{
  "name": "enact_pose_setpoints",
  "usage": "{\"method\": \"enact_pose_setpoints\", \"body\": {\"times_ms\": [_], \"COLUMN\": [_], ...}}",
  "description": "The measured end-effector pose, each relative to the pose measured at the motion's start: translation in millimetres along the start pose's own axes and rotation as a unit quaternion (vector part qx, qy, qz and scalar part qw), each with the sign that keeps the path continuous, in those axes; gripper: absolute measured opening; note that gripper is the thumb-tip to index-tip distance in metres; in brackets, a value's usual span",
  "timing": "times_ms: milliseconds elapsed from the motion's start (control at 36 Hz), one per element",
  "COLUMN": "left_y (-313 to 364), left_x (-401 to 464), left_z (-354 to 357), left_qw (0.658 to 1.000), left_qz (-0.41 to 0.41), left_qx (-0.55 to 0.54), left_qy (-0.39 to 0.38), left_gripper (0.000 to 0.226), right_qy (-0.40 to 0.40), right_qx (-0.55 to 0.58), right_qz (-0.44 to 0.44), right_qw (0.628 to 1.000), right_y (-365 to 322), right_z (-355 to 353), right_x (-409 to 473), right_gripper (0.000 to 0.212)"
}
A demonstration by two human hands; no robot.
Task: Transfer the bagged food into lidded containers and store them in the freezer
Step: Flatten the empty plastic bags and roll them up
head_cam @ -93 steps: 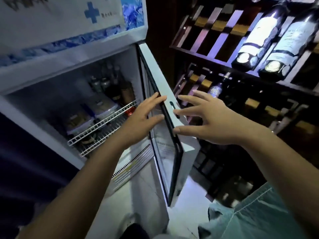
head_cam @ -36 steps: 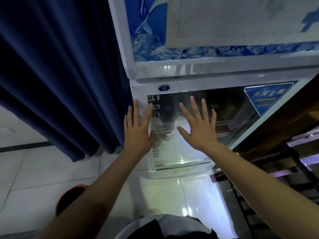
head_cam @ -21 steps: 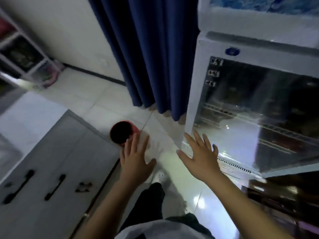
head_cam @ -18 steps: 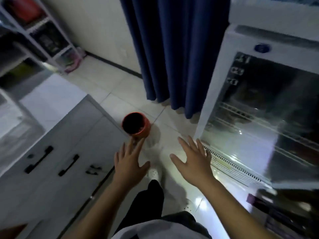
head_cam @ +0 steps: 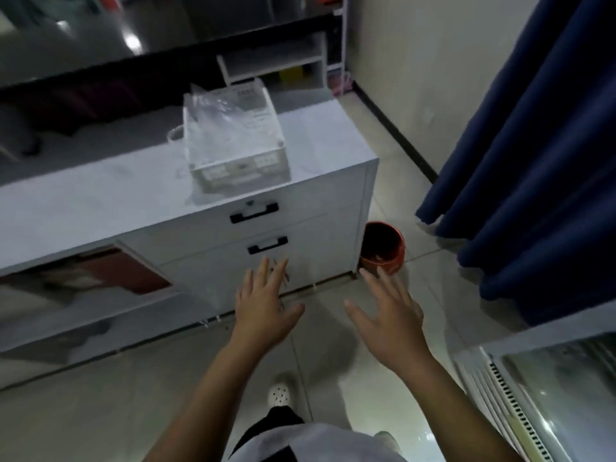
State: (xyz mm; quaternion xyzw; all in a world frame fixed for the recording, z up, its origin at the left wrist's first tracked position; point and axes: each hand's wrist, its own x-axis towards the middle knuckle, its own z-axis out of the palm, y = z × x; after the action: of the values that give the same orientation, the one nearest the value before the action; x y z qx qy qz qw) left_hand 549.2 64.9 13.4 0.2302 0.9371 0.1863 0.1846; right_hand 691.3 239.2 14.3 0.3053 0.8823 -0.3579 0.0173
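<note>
Hands empty: left hand (head_cam: 265,311) and right hand (head_cam: 388,320) hang spread, fingers straight, gripping nothing, free to reach. Clear container (head_cam: 233,138), crumpled bag (head_cam: 213,111) draped over it, stands on the white surface (head_cam: 100,195). Freezer (head_cam: 546,388) sits lower right, door apparently closed.

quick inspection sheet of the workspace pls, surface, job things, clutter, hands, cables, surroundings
surface: white cabinet top, two black-handled drawers below
job's things: clear lidded plastic box on the cabinet top with a crumpled clear plastic bag draped on it; glass-fronted freezer at lower right, door looks closed
clutter: orange-red round bucket on the floor beside the cabinet
grippers: left hand and right hand both open, fingers spread, holding nothing
cables: nothing seen
surroundings: dark blue curtain, pale tiled floor, white shelf unit behind
</note>
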Motion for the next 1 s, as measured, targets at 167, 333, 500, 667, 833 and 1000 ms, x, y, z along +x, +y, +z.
{"method": "enact_pose_setpoints", "body": {"times_ms": [167,333,500,667,833,1000], "left_y": [-85.9,-151.8,-184.8,-192.9,-175.5,-154.1], "left_x": [17.4,46.9,78.5,135.4,198.0,261.2], "left_z": [-43.3,-73.3,-88.4,-104.5,-142.6,-201.2], "left_qw": [0.996,0.988,0.98,0.975,0.971,0.963], "left_qz": [-0.06,-0.094,-0.117,-0.123,-0.111,-0.124], "left_qx": [-0.057,-0.112,-0.155,-0.174,-0.188,-0.163], "left_qy": [0.022,0.046,0.044,0.062,0.096,0.173], "left_gripper": [0.084,0.085,0.085,0.088,0.087,0.082], "right_qy": [-0.043,-0.036,-0.04,-0.009,-0.024,-0.034], "right_qx": [-0.026,-0.015,-0.014,-0.057,-0.025,-0.062], "right_qz": [-0.03,-0.027,-0.021,-0.054,-0.086,-0.13], "right_qw": [0.998,0.999,0.999,0.997,0.996,0.989], "right_y": [-68.5,-121.1,-147.1,-165.5,-195.1,-212.2], "right_z": [40.1,69.8,72.2,58.6,42.9,32.7], "right_x": [40.6,83.4,117.9,178.3,264.4,364.8], "right_gripper": [0.069,0.068,0.068,0.07,0.069,0.066]}}
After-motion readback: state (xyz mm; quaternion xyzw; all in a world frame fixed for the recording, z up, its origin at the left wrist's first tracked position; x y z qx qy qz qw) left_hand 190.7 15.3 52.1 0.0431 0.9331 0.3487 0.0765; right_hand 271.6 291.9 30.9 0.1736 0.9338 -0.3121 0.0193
